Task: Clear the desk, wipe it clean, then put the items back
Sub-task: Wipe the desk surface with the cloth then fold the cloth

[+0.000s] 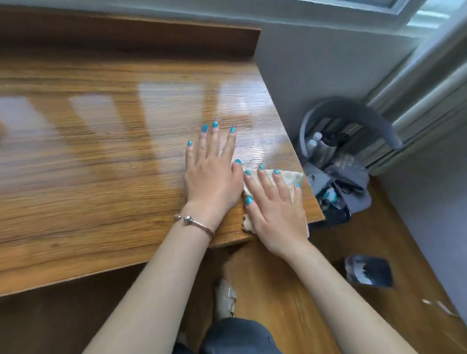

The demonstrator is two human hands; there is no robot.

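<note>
At the near right corner of the glossy brown wood-grain desk, we have both hands down flat. Our right hand lies spread on a crumpled beige cleaning cloth, fingers straight and fanned, palm pressing the cloth onto the desk top right by the desk's right edge; the cloth peeks out past the fingertips and under the heel of the hand at the desk's front edge. Our left hand rests just beside it on the bare wood, fingers straight and slightly apart, thumb touching the cloth's left side; it holds nothing. A thin metal bangle with a small charm circles that left wrist. Pale window reflections shine across the desk top. Beyond the desk's right edge, down on the wooden floor, sits a grey fabric basket with an arched handle, packed with bottles and dark odds and ends too blurred to name. Nearer us, off the desk's front right corner, a dark rectangular card with a mountain picture lies flat on the floor. Below the desk's front edge we see one light sandal and dark trousers.
</note>
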